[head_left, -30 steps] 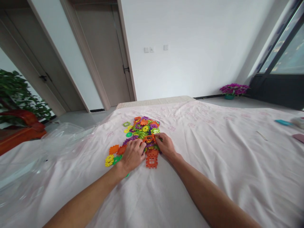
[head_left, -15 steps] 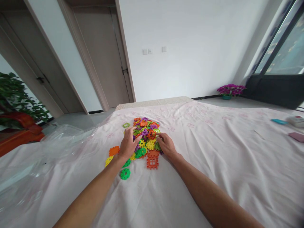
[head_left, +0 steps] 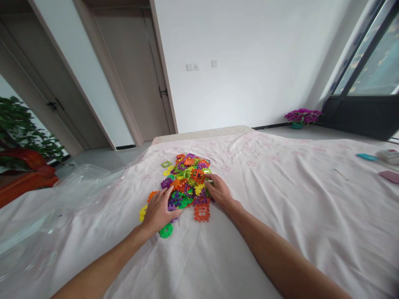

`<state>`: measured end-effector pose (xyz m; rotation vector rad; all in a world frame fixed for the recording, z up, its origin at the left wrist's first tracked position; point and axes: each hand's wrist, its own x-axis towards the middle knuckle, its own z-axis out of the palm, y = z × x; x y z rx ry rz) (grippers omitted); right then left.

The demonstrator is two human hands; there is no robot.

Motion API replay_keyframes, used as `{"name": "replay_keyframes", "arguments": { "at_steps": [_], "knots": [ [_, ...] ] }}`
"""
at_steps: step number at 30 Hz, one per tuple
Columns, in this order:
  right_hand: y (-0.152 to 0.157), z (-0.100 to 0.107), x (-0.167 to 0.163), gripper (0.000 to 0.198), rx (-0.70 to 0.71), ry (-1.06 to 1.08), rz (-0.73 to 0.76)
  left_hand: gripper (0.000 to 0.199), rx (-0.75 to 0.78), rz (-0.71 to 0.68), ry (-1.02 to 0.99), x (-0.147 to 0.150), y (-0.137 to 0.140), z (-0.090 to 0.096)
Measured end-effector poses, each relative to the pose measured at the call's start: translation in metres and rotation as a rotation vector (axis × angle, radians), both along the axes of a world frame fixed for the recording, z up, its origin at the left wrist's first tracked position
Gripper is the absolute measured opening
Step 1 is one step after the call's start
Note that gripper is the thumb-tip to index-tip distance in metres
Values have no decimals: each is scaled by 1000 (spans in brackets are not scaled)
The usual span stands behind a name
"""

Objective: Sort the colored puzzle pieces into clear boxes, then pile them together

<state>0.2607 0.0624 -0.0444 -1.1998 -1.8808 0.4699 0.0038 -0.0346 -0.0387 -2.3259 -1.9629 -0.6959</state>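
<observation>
A heap of colourful plastic interlocking building pieces (head_left: 183, 201) lies on the bedsheet in front of me: flower-shaped discs and notched squares in orange, purple, green and yellow. My left hand (head_left: 160, 210) is at the heap's near left side, thumb and fingers apart, over a purple piece (head_left: 172, 207). At the right edge, the bent fingers of my right hand (head_left: 218, 190) pinch an orange window-shaped block (head_left: 198, 176); its far side is hard to make out. Another orange window block (head_left: 202, 212) lies flat nearby. A green disc (head_left: 166, 231) rests below my left hand.
A clear plastic bag (head_left: 84, 187) sprawls on the left of the pale sheet (head_left: 268, 207). Far right lie a blue item (head_left: 368, 157), a white box-like object (head_left: 389, 156), and a pink flat item (head_left: 389, 177). A thin stick (head_left: 341, 175) lies nearer.
My left hand has moved from the heap's middle toward me and left, its fingers spreading; purple and orange pieces have shifted nearer. My right hand stays almost in place with the orange block.
</observation>
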Motion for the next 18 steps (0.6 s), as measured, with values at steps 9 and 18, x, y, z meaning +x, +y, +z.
{"name": "replay_keyframes", "arguments": {
  "at_steps": [9,18],
  "knots": [
    [-5,1,0,32,28,-19,75,62,140,-5,-60,32,22,7],
    [-6,2,-1,40,3,104,197,45,118,139,-152,55,43,26]
  ]
}}
